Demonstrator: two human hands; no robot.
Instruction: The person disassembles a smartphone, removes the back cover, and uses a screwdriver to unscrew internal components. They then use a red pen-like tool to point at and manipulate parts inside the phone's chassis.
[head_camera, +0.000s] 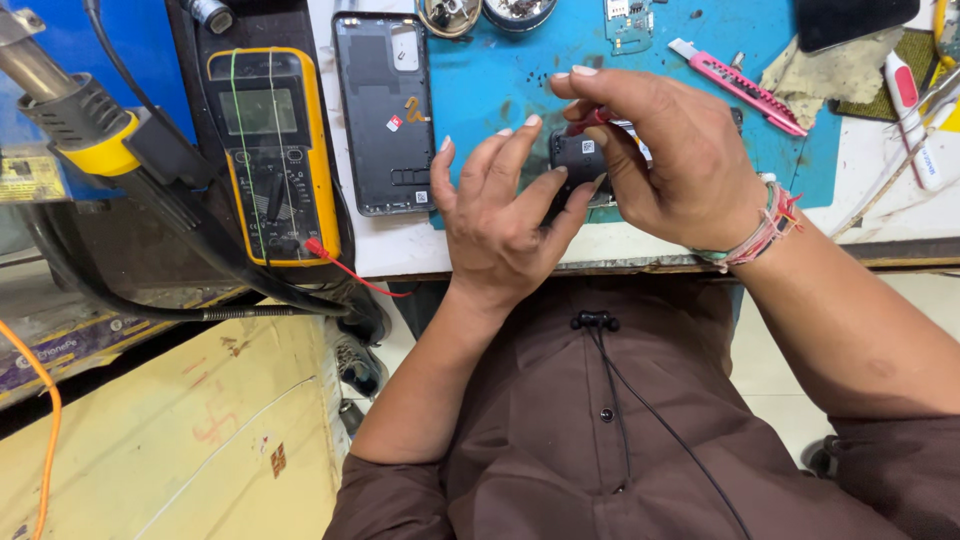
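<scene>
- Your left hand (500, 215) cups a small black phone part (578, 160) from below, fingers loosely spread and curled, the fingertips resting on its near edge.
- Your right hand (668, 160) closes over the same part from the far side, thumb and forefinger pinching a red-handled tool (590, 119) whose tip is hidden.
- The phone part sits between both hands, held just above the blue mat (500, 70) near the table (400, 245) edge.
- Left of your left hand lies a grey phone back cover (383, 110), inner side up.
- Further left of it sits a yellow multimeter (268, 150), with a hot-air gun nozzle (70, 110) beyond.
- Beyond your right hand lies a pink utility knife (740, 87), and a crumpled cloth (830, 75) just beside it.
- A beaded bracelet (765, 228) wraps your right wrist.
</scene>
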